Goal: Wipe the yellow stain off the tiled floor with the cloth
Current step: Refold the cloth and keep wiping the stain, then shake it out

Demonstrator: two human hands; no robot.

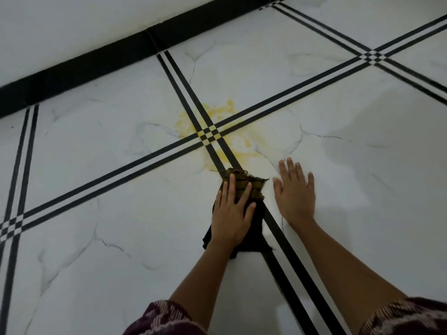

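Note:
A yellow stain (pixel 219 112) spreads over the white marbled floor around a crossing of black double stripes, with a paler smear (pixel 244 151) trailing toward me. A dark cloth (pixel 254 187), olive at its frayed far end and black nearer me, lies on the stripe just below the stain. My left hand (pixel 231 213) presses flat on the cloth, fingers spread over it. My right hand (pixel 296 194) rests flat on the bare tile beside the cloth, fingers apart, holding nothing.
A black skirting band (pixel 101 59) runs along the white wall at the far side. Black double stripes (pixel 302 267) cross the floor in a grid. Patterned maroon sleeves show at the bottom edge.

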